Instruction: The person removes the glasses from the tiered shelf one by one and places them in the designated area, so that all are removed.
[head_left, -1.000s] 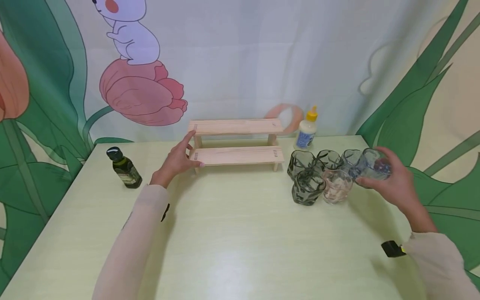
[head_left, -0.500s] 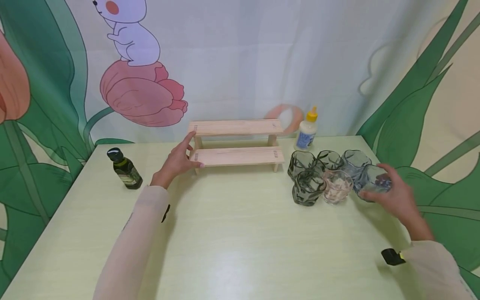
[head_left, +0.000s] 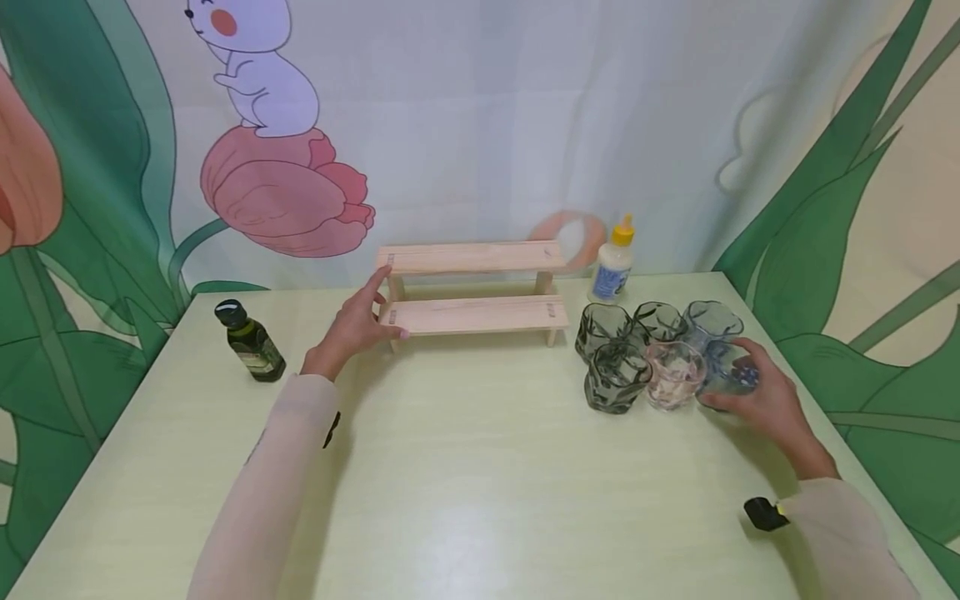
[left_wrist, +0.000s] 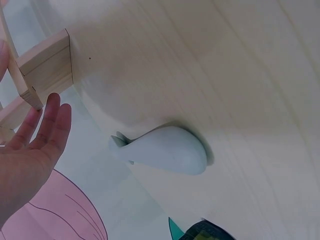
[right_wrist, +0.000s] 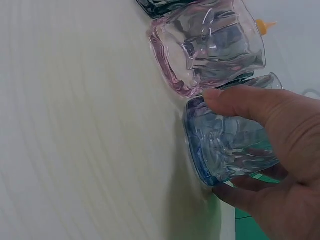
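Observation:
My right hand [head_left: 765, 408] grips a faceted light-blue glass [right_wrist: 225, 140], thumb on one side and fingers on the other. It stands upright beside a pink glass [head_left: 675, 379], with a second blue glass [head_left: 712, 321] behind it. Several smoky grey-green glasses [head_left: 615, 379] fill the left part of the cluster. At the left end of a two-step wooden rack [head_left: 476, 315], my left hand [head_left: 352, 327] holds on, thumb by the lower board and index finger at the upper one. Its other fingers stretch out beside the rack in the left wrist view.
A glue bottle [head_left: 611, 271] with a yellow cap stands behind the glasses. On the left stands a dark green bottle [head_left: 257, 348]. The left wrist view also has a smooth pale grey, whale-shaped object [left_wrist: 167, 150] on the table [head_left: 465, 467]. A printed curtain hangs behind.
My right hand has lowered the blue glass and brought it nearer, then left against the pink glass. My left hand keeps its place on the rack.

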